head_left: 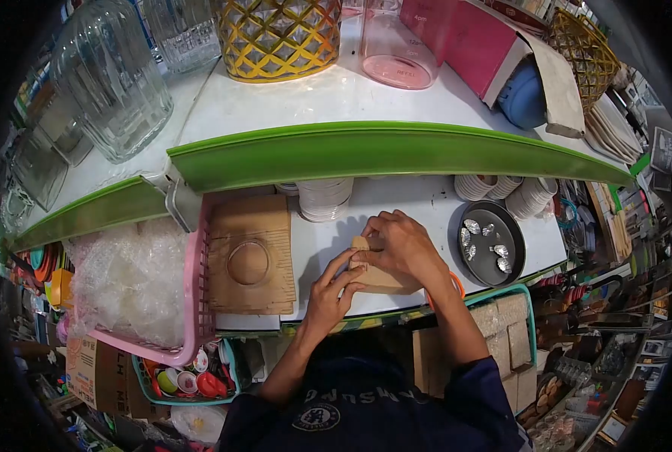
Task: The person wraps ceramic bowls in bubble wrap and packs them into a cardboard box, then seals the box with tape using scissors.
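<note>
A small piece of brown cardboard (385, 280) lies on the white shelf in front of my body. Fingers of my left hand (336, 290) press on its left end, bent around the edge. From the right, my right hand (400, 245) grips the upper part of the same cardboard, its fingers curled and close to the left fingertips. Part of an orange ring (456, 285) shows beside my right wrist. To the left lies a stack of flat cardboard sheets (276, 260) with a clear round ring (248, 263) on top.
A dark round pan (488, 269) with shiny foil-like pieces stands right, near stacked white cups (529, 200). A pink basket (193, 316) of bubble wrap is at left. The green-edged upper shelf (396, 143) holds glass jars (114, 83) and a pink box (475, 49).
</note>
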Motion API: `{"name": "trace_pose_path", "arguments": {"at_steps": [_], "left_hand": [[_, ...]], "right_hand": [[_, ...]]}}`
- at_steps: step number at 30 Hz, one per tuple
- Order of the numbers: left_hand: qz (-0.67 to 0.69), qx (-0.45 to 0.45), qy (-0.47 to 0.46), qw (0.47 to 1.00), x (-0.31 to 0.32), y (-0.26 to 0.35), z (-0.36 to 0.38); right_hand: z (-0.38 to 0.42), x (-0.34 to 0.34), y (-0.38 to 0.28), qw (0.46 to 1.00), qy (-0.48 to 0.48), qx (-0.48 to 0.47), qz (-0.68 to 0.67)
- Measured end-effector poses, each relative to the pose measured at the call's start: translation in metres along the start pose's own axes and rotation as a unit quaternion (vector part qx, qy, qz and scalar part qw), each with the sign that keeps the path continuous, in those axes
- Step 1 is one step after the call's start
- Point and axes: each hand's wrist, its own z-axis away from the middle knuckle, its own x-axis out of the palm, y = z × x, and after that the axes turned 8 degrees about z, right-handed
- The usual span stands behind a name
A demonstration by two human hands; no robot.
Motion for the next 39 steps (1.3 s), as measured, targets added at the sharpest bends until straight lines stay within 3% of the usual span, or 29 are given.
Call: {"name": "trace_pose_path", "arguments": {"at_steps": [1,3,6,7,9,11,18,20,24,26,28,29,30,31,32,34,35,36,39], "left_hand": [[0.027,-0.016,0.001,0.999,0.0,-0.002,0.0],[0.056,-0.031,0.001,0.998,-0.002,-0.004,0.0],[0.077,-0.02,0.003,0.997,-0.005,-0.005,-0.001],[0.096,-0.053,-0.001,0.994,-0.007,-0.004,-0.002],[0.115,-0.086,-0.006,0.99,-0.008,-0.007,0.0],[0.166,-0.122,0.018,0.978,-0.006,-0.017,0.004],[0.185,-0.106,0.043,0.976,-0.001,-0.015,0.006],[0.183,-0.144,0.101,0.967,0.004,-0.008,0.01],[0.13,-0.114,0.209,0.963,0.013,0.014,0.028],[0.042,-0.021,0.238,0.97,0.011,0.027,0.048],[0.035,0.043,0.151,0.987,-0.003,0.029,0.072],[0.035,0.041,0.15,0.987,-0.01,0.029,0.085],[0.144,-0.039,0.061,0.987,-0.018,0.031,0.096],[0.25,-0.118,-0.03,0.961,-0.021,0.032,0.101],[0.249,-0.117,-0.028,0.961,-0.02,0.031,0.102],[0.349,-0.36,-0.171,0.848,-0.019,0.037,0.096],[0.369,-0.426,-0.244,0.789,-0.018,0.026,0.101],[0.369,-0.426,-0.244,0.789,-0.015,0.026,0.101],[0.593,-0.476,-0.186,0.622,0.0,0.025,0.099]], "right_hand": [[-0.003,0.004,0.004,1.0,0.001,0.001,0.0],[-0.009,0.013,0.013,0.989,-0.023,-0.048,-0.135],[-0.016,0.024,0.026,0.97,-0.07,-0.111,-0.204],[-0.018,0.022,0.027,0.97,-0.07,-0.11,-0.204],[-0.02,0.017,0.025,0.957,-0.172,-0.079,-0.218],[-0.018,0.014,0.02,0.959,-0.178,-0.06,-0.21],[-0.016,0.032,0.023,0.959,-0.133,-0.037,-0.249],[-0.016,0.031,0.023,0.952,-0.136,-0.028,-0.274],[-0.013,0.027,0.021,0.944,-0.158,-0.008,-0.288],[-0.009,0.037,0.026,0.942,-0.155,-0.009,-0.298],[-0.006,0.039,0.028,0.939,-0.152,-0.008,-0.307],[-0.004,0.036,0.026,0.946,-0.147,0.004,-0.289],[-0.004,0.035,0.025,0.952,-0.142,0.014,-0.271],[-0.004,0.036,0.025,0.952,-0.143,0.012,-0.271],[-0.004,0.039,0.027,0.948,-0.132,0.016,-0.29],[-0.004,0.041,0.028,0.943,-0.122,0.02,-0.309],[-0.005,0.041,0.028,0.943,-0.123,0.022,-0.31],[-0.005,0.04,0.028,0.942,-0.124,0.024,-0.311],[-0.005,0.029,0.019,0.944,-0.13,0.039,-0.302]]}}
